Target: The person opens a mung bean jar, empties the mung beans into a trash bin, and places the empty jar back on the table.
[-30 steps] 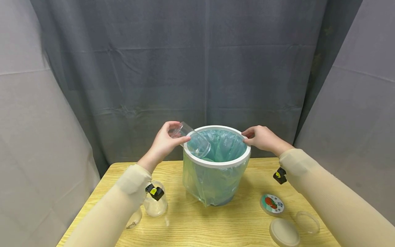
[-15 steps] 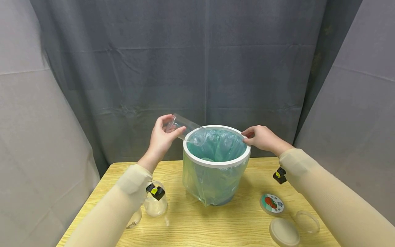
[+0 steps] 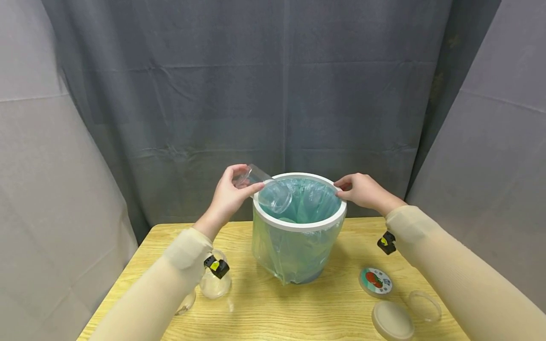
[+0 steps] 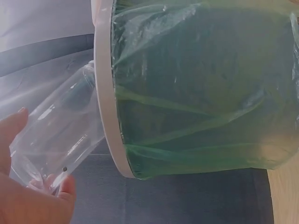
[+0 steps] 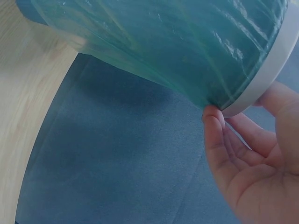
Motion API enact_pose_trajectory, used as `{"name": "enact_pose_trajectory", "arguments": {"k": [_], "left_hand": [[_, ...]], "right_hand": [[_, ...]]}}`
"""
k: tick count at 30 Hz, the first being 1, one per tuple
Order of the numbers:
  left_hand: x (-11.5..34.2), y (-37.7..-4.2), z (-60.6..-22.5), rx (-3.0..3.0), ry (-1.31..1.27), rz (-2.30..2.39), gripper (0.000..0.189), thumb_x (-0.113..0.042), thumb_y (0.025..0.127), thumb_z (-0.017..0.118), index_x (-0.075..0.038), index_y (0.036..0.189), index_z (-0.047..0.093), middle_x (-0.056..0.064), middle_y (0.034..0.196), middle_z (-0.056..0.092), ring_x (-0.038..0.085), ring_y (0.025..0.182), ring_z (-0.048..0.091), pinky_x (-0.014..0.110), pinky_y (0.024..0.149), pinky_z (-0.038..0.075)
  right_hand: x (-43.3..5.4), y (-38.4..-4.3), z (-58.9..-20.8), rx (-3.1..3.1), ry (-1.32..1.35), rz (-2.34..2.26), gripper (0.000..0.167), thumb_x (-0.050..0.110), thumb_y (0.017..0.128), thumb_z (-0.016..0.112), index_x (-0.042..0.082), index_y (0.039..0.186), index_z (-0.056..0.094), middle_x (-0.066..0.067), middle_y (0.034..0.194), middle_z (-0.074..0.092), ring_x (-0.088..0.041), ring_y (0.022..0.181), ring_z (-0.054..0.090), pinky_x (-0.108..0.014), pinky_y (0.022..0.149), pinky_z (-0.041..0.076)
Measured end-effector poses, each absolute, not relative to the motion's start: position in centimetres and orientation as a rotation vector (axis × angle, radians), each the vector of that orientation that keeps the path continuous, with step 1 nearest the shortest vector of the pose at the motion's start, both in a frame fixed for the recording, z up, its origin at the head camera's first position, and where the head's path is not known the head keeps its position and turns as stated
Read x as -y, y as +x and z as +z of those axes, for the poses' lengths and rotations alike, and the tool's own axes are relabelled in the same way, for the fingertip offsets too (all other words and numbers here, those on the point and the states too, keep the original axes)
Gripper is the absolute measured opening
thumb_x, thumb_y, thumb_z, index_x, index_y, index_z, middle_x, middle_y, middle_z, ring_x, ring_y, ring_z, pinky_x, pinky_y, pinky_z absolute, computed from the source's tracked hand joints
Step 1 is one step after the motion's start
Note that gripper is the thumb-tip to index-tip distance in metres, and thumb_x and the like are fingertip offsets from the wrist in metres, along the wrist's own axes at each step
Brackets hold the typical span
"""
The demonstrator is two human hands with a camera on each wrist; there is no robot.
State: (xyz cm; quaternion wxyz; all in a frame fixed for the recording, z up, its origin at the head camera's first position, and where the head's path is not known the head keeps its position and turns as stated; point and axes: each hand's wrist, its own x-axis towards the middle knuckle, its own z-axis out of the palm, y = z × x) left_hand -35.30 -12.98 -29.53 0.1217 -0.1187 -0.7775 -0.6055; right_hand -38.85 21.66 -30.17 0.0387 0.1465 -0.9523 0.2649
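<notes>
My left hand grips a clear jar by its base end. The jar lies tilted, its far end lower and just inside the left rim of a trash bin. A small dark speck shows near the base in the left wrist view, where the jar otherwise looks see-through. The bin stands upright, lined with a thin green bag, its white ring around the top. At the opposite side, my right hand pinches that rim between thumb and fingers; the right wrist view shows the fingertips on it.
Two more clear jars, one upright and one partly hidden, stand by my left sleeve. Front right lie a tomato-printed round lid, a beige lid and a clear ring-like lid. Grey curtains enclose the wooden table.
My left hand lifted the jar up and left, then brought it back down and right over the bin's left rim. The right hand keeps its place on the rim.
</notes>
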Motion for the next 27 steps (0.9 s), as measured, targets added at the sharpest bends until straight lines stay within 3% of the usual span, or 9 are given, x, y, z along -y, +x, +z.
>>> {"name": "enact_pose_trajectory", "arguments": {"k": [27], "left_hand": [[12.43,-34.99,-29.75,2.283,-0.390,-1.762,0.071,-0.015,0.087,0.084,-0.007,0.145,0.044,0.012,0.150,0.050,0.033,0.138,0.053,0.043,0.115,0.045]], "right_hand": [[-21.84,-38.75,-30.02,2.938,0.433,0.800,0.039,0.019,0.100,0.066,-0.003,0.132,0.066,-0.023,0.124,0.068,-0.035,0.112,0.064,-0.050,0.095,0.055]]}}
